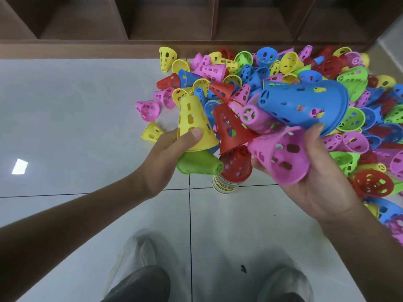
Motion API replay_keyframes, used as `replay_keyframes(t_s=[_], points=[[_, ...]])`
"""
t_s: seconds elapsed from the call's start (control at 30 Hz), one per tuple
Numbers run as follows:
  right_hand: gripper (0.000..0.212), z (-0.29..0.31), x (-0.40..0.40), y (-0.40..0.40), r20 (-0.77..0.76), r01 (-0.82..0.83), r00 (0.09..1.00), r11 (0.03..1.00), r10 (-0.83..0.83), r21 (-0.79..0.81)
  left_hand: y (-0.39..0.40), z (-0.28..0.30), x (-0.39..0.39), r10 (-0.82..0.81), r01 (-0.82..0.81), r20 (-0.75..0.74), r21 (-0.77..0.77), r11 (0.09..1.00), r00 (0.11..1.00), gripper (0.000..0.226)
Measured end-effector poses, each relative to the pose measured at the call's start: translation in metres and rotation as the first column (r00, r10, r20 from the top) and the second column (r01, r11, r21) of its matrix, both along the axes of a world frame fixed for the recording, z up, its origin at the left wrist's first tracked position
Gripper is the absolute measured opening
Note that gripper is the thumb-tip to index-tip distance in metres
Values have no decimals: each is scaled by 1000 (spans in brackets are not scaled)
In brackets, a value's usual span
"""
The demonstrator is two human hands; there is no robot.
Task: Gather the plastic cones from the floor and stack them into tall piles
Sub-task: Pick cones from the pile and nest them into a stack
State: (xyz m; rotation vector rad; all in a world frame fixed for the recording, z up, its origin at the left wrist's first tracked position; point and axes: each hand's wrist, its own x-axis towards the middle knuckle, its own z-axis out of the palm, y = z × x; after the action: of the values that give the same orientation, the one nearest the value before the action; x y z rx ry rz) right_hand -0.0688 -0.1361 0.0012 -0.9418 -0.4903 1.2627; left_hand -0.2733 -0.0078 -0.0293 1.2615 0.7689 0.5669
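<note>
Holding cones: you, above a tiled floor [87,118]
Left hand [165,153]: grasping a yellow cone [193,125] and a green cone [199,163]
Right hand [322,184]: grasping a pink cone [281,155] and a blue cone [305,105]
Stack [229,182]: upright between your hands
Loose cones [239,73]: heaped from 12 to 3 o'clock

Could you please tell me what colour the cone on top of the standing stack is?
Red: the top cone on the stack, seen in the head view.
</note>
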Motion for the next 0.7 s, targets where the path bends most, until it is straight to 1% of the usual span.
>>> replay_keyframes(t_s=[0.07, 0.17, 0.33, 0.4, 0.6, 0.7], points=[[59, -3, 0, -5, 23, -4, 1000, 1000, 4, -12, 1, -3, -3, -4, 5, -13, 42, 999, 1000, 43], [62, -7, 0, -13, 44, -1, 999, 999, 3, -35, 1, -5, -7, -28, 30, -23, 98, 995, 999, 48], [59, -7, 6, -25, 111, 5, 994, 999, 1, -54, -4, -4, -8, -89, 98, -49, 215, 972, 995, 48], [59, -4, 11, -27, 155, -1, 988, 998, 11, -63, -4, -4, -7, -93, 106, -65, 231, 967, 994, 49], [70, -6, 25, -27, 192, -22, 980, 993, 44, -115, -2, -3, -3, -79, 104, -108, 253, 962, 991, 53], [81, -6, 29, -31, 229, -52, 970, 987, 86, -150, -4, -5, -2, -81, 122, -156, 272, 954, 984, 53]])
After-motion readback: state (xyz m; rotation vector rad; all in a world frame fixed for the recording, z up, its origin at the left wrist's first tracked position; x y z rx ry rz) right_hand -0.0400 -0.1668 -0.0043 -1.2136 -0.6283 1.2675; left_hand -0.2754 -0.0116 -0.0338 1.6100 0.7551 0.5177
